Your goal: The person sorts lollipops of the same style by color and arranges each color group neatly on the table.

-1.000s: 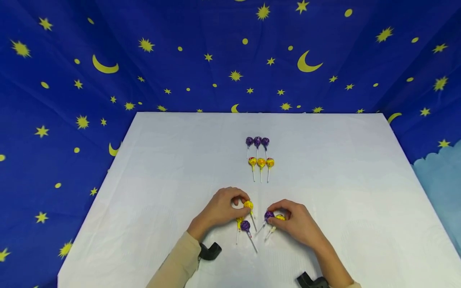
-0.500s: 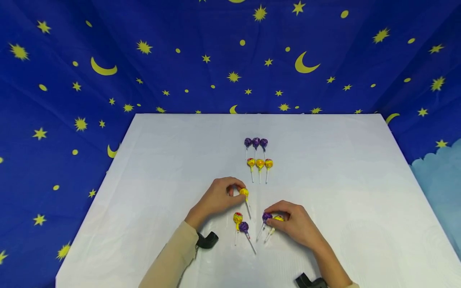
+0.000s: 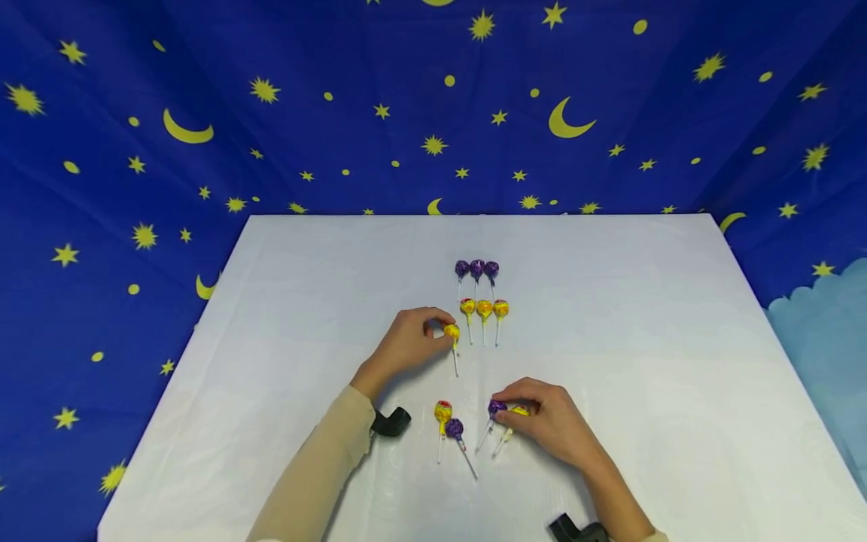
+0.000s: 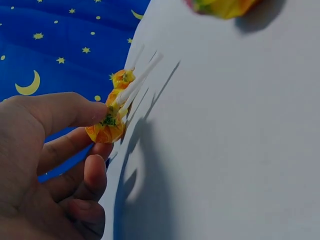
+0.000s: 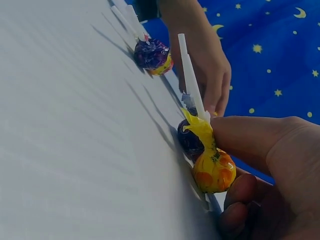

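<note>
In the head view, my left hand (image 3: 409,340) pinches a yellow lollipop (image 3: 451,331) by its wrapped head, its stick pointing toward me. It is just left of a row of three yellow lollipops (image 3: 484,309); three purple lollipops (image 3: 477,269) lie behind that row. My right hand (image 3: 554,423) grips a purple lollipop (image 3: 497,407) between thumb and forefinger. Another yellow lollipop (image 5: 215,170) sits beside that thumb, in front of the purple one in the right wrist view. Between my arms lie a yellow lollipop (image 3: 443,412) and a purple lollipop (image 3: 454,429), close together.
All lollipops are on a white-covered table (image 3: 643,316). A blue cloth (image 3: 339,135) with yellow stars and moons hangs behind and at the sides. Black wrist mounts (image 3: 391,422) are strapped to both wrists.
My left hand has carried its yellow lollipop away from me, from the near group up to the left end of the yellow row. The right hand has stayed nearly still.
</note>
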Available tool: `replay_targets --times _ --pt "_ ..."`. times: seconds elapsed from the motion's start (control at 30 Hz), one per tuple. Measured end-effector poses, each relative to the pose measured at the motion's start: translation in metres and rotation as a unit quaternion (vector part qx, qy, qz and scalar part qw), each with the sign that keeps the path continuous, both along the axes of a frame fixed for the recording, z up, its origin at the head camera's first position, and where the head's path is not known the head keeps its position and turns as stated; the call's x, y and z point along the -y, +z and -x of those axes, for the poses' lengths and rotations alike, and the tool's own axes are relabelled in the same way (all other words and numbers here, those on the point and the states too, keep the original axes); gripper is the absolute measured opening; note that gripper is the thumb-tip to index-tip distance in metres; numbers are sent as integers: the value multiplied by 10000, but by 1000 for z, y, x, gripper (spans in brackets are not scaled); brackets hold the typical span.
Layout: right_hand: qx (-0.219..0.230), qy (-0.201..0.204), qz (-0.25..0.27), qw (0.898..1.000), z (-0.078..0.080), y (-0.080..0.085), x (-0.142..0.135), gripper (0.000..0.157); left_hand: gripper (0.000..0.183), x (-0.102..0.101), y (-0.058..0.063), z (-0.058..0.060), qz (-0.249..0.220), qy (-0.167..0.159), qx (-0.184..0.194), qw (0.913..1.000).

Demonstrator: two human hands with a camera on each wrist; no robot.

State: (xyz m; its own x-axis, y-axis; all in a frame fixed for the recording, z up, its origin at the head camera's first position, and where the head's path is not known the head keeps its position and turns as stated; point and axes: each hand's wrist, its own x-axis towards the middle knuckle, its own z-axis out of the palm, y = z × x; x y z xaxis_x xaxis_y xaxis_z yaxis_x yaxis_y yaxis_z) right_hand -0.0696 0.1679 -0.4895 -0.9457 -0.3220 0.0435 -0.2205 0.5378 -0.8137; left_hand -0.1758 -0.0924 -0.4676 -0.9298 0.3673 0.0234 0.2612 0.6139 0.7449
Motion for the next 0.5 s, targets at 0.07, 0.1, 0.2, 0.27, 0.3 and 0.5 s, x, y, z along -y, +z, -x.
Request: replay_targets --times 0.07,0.1,0.2,0.27,0.3,0.5 --pt "3 -8 -19 10000 0 0 0 21 21 -1 1 4 8 36 -11 10000" --pt "0 -9 -21 10000 0 0 0 21 21 -1 1 6 16 62 -14 10000" --pt "-13 -10 -32 10000 1 0 1 21 21 -1 2 12 37 135 -15 9999" --pt "-20 -7 -47 10000 1 1 1 21 20 -1 2 15 39 185 1 9998" --pt "-16 -9 -55 10000 1 1 0 21 20 -1 3 17 35 211 20 9998" --pt "27 -9 -72 10000 1 1 0 21 19 -2 3 28 75 310 90 9994"
